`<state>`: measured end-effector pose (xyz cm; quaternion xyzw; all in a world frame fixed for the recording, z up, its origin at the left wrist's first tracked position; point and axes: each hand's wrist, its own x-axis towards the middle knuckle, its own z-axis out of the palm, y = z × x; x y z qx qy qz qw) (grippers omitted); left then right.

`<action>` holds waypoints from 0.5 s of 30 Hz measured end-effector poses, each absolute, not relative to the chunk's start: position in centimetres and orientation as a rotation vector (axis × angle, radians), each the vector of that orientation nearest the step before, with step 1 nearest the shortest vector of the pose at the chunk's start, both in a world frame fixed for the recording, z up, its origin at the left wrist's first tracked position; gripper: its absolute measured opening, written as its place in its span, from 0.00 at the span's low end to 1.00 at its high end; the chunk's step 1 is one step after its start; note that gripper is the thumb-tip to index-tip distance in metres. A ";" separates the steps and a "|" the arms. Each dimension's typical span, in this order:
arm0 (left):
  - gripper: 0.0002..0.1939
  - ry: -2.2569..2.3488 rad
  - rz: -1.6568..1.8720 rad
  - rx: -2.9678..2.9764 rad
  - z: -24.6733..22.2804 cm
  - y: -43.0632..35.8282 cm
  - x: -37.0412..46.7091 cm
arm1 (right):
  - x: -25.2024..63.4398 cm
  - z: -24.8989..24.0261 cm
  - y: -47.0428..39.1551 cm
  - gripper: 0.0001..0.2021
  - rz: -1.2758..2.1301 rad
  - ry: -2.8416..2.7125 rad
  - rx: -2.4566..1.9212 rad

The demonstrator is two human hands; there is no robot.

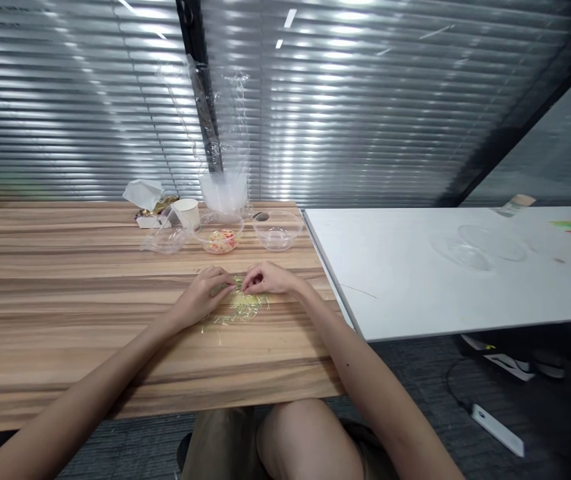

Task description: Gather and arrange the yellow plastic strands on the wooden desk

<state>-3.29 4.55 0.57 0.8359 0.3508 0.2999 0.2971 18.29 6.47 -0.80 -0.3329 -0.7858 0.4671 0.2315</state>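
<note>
A loose pile of thin, yellow-green, shiny strips (246, 307) lies between the hands and just nearer the body than their fingertips. The left hand (205, 292) and right hand (267, 278) both have fingers drawn narrow at its far edge; whether either grips a strip, I cannot tell. The strips look feather-light, flexible and probably slippery, easily scattered, so a fingertip pinch near one end seems best.

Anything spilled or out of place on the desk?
Yes, mildly: pale yellow-green strips lie loose on the wood-grain table by the left hand and right hand, strays scattered nearer the person, whereas the orange-red bits sit inside a clear bowl. Spilled or laid out deliberately, I can't tell.
</note>
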 end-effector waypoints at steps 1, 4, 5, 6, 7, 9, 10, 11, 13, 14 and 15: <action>0.04 0.931 0.789 2.244 0.4 4.4 -3.2 | 18.3 -0.8 6.5 0.06 1.290 -2.156 -0.926; 0.04 0.925 0.765 2.329 -0.2 4.4 -3.2 | 18.4 -0.7 6.5 0.05 1.281 -2.147 -0.957; 0.05 0.932 0.759 2.357 -0.3 4.5 -3.2 | 18.4 -0.7 6.4 0.05 1.283 -2.142 -0.961; 0.05 0.944 0.751 2.387 -0.5 4.5 -3.3 | 18.4 -0.7 6.4 0.05 1.290 -2.136 -0.963; 0.06 0.955 0.735 2.422 -0.5 4.5 -3.4 | 18.4 -0.7 6.4 0.05 1.298 -2.131 -0.963; 0.08 0.961 0.684 2.503 -0.5 4.6 -3.5 | 18.4 -0.7 6.4 0.05 1.308 -2.128 -0.961; 0.09 0.954 0.654 2.542 -0.5 4.6 -3.5 | 18.4 -0.7 6.4 0.05 1.309 -2.131 -0.959; 0.10 0.943 0.625 2.575 -0.5 4.6 -3.5 | 18.5 -0.7 6.4 0.05 1.310 -2.136 -0.957; 0.11 0.921 0.582 2.614 -0.4 4.5 -3.6 | 18.5 -0.7 6.4 0.05 1.314 -2.142 -0.956; 0.11 0.915 0.571 2.622 -0.4 4.5 -3.6 | 18.5 -0.7 6.4 0.05 1.318 -2.144 -0.958; 0.11 0.911 0.562 2.625 -0.4 4.5 -3.7 | 18.5 -0.7 6.4 0.05 1.323 -2.146 -0.959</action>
